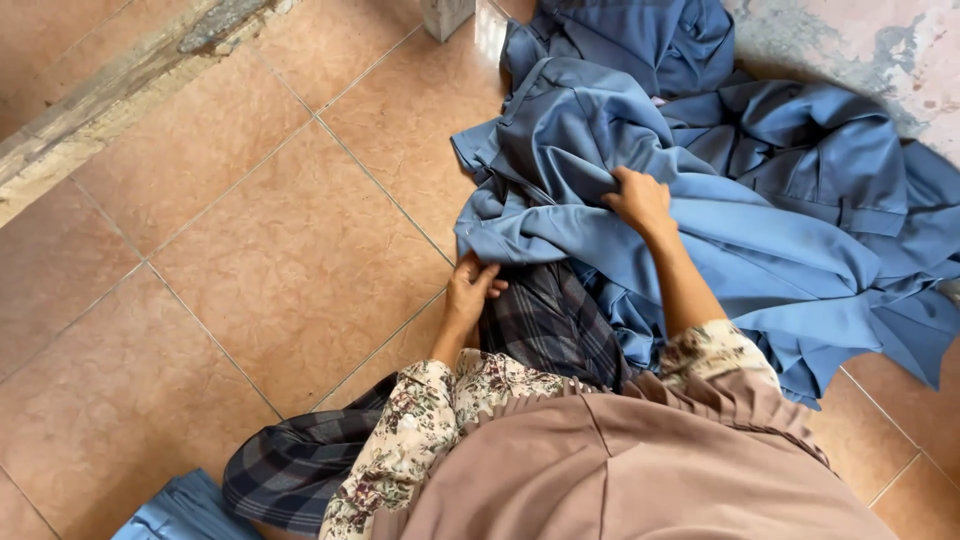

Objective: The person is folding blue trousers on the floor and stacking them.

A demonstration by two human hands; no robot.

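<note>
Sitting on a tiled floor (250, 260), looking down over a tan head covering (620, 470) and floral sleeves (420, 430). Nearest the lap, lying under a dark plaid cloth (545, 325) — and beside it, at the frame's lower edge, a folded blue piece (175, 510). Just beyond the plaid cloth, left hand (470, 290) pinching the near hem of a blue garment (600, 150); right hand (640, 200) clenching a fold further up the same garment. Spreading past the plaid cloth toward a worn wall, a rumpled heap of blue clothing (820, 160) — seemingly one piece folded so far, most of the pile remaining loose and crumpled.
</note>
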